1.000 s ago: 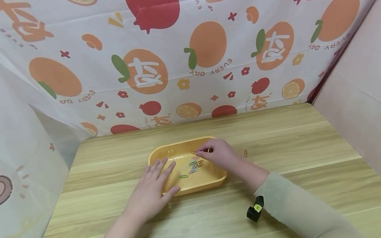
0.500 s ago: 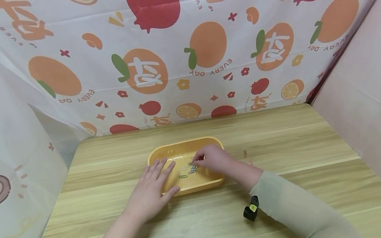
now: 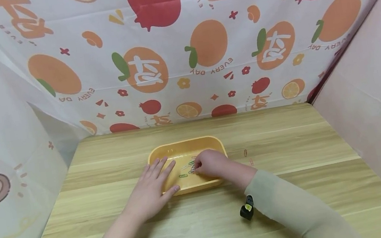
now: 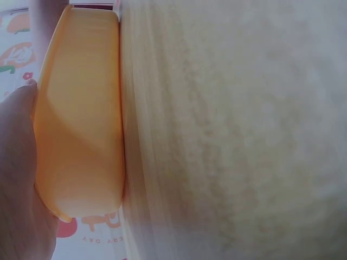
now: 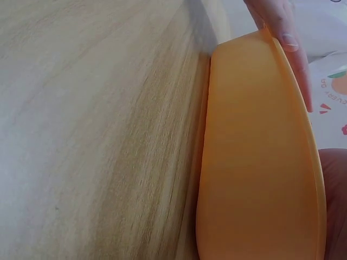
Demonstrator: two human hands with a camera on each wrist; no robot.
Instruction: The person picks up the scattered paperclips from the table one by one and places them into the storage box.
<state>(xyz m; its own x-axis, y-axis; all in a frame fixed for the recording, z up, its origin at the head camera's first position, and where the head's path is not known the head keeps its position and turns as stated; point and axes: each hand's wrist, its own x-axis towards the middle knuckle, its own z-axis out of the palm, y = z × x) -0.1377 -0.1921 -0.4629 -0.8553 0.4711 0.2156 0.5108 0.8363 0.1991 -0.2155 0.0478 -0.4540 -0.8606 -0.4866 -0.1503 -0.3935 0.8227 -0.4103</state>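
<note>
A shallow yellow-orange tray (image 3: 170, 186) sits on the wooden table. My left hand (image 3: 151, 191) lies over its left rim with fingers spread and straight, resting on the tray. In the left wrist view the tray's front wall (image 4: 81, 119) stands beside that hand. My right hand (image 3: 213, 163) reaches inside over the right part, fingers bent and tips down at a small pile of paper clips (image 3: 191, 163). Whether a clip is between those fingertips is too small to tell. A green paper clip (image 3: 183, 175) lies apart, left of the pile.
Right of the tray, a red paper clip (image 3: 245, 153) and a pinkish one (image 3: 251, 162) lie on the table (image 3: 288, 137). A fruit-print cloth (image 3: 176, 68) hangs behind the table's far edge. Pale cloths hang at both sides.
My right hand has moved from the tray's upper right down and slightly left to the clip pile, its fingers now lower in the tray. The left hand and tray have stayed put.
</note>
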